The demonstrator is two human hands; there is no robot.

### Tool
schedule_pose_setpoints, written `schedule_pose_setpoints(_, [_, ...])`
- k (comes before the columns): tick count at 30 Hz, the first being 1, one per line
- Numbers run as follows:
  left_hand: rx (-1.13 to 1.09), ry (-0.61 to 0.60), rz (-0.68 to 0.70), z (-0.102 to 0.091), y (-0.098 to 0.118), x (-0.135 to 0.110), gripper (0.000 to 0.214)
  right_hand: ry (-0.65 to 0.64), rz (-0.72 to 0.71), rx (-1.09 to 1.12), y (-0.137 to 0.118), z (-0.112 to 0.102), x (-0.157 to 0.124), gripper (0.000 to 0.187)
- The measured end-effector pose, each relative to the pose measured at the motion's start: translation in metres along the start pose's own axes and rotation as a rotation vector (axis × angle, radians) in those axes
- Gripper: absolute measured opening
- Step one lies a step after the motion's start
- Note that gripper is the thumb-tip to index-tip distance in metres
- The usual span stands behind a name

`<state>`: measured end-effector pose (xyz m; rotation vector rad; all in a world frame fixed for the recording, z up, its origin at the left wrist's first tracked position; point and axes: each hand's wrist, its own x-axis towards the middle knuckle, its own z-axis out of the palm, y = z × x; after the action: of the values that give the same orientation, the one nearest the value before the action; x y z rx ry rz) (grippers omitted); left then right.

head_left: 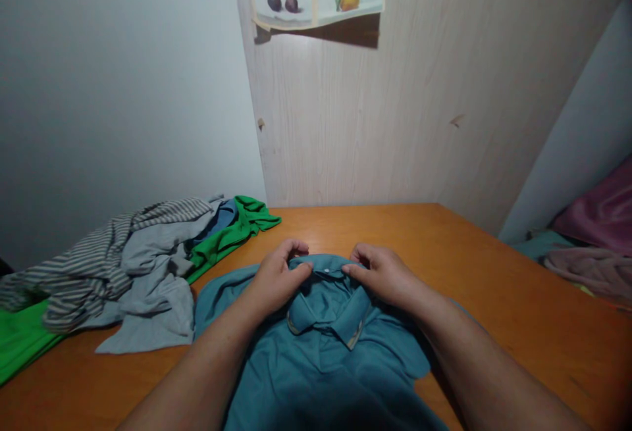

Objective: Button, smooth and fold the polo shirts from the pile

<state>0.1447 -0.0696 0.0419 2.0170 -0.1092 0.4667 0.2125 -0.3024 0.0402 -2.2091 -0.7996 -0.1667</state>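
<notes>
Both curled nearly shut, the left hand [279, 276] and right hand [382, 274] pinch the neck of a teal polo shirt [320, 365] — soft, light, limp, likely best gripped at its stiffer collar [323, 312] — spread just right of the clothes heap [138, 266].

Both bare forearms run from the bottom edge of the frame and angle inward, drawing close just below the centre. The left grip [277, 274] sits knuckles up, fingers curled, thumb pinched against forefinger. The right grip [381, 274] mirrors it, pinched closed, its fingertips pointing toward the other's.
</notes>
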Motion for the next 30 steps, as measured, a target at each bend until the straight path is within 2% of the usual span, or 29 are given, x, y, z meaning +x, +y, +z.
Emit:
schedule_pose_setpoints(3, [0.090, -0.034, 0.067, 0.0010, 0.0001, -0.0008, 0.029, 0.017, -0.047, 0.032, -0.0026, -0.0007, 0.0000, 0.021])
schedule_pose_setpoints(7, [0.174, -0.048, 0.051, 0.0000, 0.0012, -0.0008, 0.016, 0.026, -0.062, 0.019, -0.0055, -0.0030, -0.0001, 0.023])
schedule_pose_setpoints(14, [0.214, 0.000, 0.050, -0.0026, 0.0046, 0.0000, 0.025, 0.019, -0.034, 0.045, -0.0068, -0.0047, -0.0007, 0.022])
schedule_pose_setpoints(17, [0.229, 0.023, 0.067, -0.0026, 0.0026, 0.0013, 0.028, 0.056, -0.047, 0.057, -0.0036, -0.0014, 0.0004, 0.015])
schedule_pose_setpoints(19, [0.177, 0.033, 0.033, -0.0023, 0.0005, 0.0019, 0.028, 0.082, -0.040, 0.081, -0.0007, 0.0011, 0.0016, 0.009])
schedule_pose_setpoints(23, [-0.047, -0.006, -0.144, -0.0012, -0.0026, 0.0016, 0.032, 0.085, 0.060, 0.220, 0.0015, 0.0031, 0.0042, 0.010])
schedule_pose_setpoints(27, [-0.270, -0.044, -0.277, -0.0013, -0.0013, 0.0006, 0.034, 0.021, 0.211, 0.483, -0.0037, 0.0018, 0.0048, 0.016])
schedule_pose_setpoints(30, [-0.379, -0.054, -0.315, -0.0025, 0.0024, 0.0006, 0.030, -0.036, 0.295, 0.667, -0.0080, 0.0013, 0.0040, 0.019])
